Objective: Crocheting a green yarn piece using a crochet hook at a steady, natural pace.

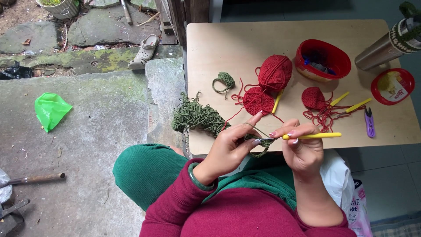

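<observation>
Green crochet piece [258, 147] between left fingers [245, 142]

A low wooden table [228, 39] stands on a grey-blue tiled floor [390, 184], its left edge beside a grey concrete step [87, 131] and mossy stone slabs [87, 30], all under soft daylight.
</observation>
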